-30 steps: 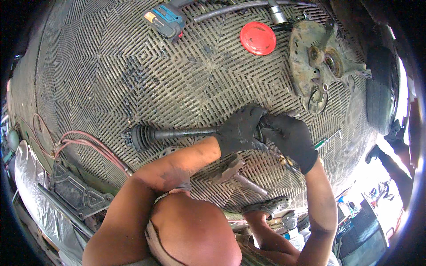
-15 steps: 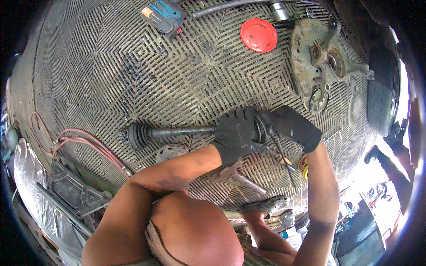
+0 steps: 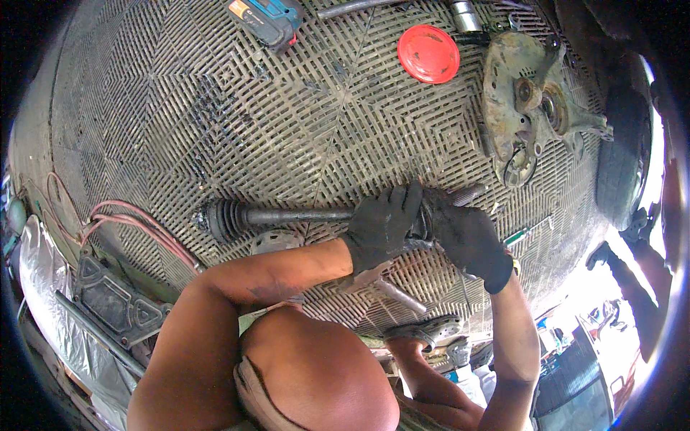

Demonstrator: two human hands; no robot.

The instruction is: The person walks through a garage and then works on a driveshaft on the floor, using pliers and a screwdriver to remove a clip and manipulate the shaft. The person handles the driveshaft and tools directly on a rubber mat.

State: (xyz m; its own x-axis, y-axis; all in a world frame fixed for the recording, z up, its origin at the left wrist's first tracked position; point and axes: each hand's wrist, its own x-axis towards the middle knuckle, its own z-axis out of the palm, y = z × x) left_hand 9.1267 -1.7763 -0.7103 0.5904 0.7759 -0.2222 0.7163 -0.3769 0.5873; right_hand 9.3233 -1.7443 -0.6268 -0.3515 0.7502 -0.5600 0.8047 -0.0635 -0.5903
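Note:
A drive axle (image 3: 298, 215) lies crosswise on the slatted floor in front of me, a ribbed black rubber boot (image 3: 226, 219) at its left end. My left hand (image 3: 381, 224), in a black glove, is closed over the axle's right part, beside a second black boot. My right hand (image 3: 471, 241), gloved too, is curled round the joint at that boot's right side; its fingertips are partly hidden. A splined stub (image 3: 468, 194) sticks out beyond the fingers. Just below my hands lies a hammer (image 3: 401, 296).
A rusty steering knuckle (image 3: 507, 93), a red round lid (image 3: 428, 54) and a metal socket (image 3: 466, 17) lie ahead to the right. A blue cordless tool (image 3: 269, 21) is at the top. Reddish hoses (image 3: 144, 228) run at left; a tyre (image 3: 624, 154) stands at right.
My right hand has turned and shifted down and left on the joint. The thin black strip hanging below it is out of sight, and the splined stub now shows. My left hand's grip has shifted slightly.

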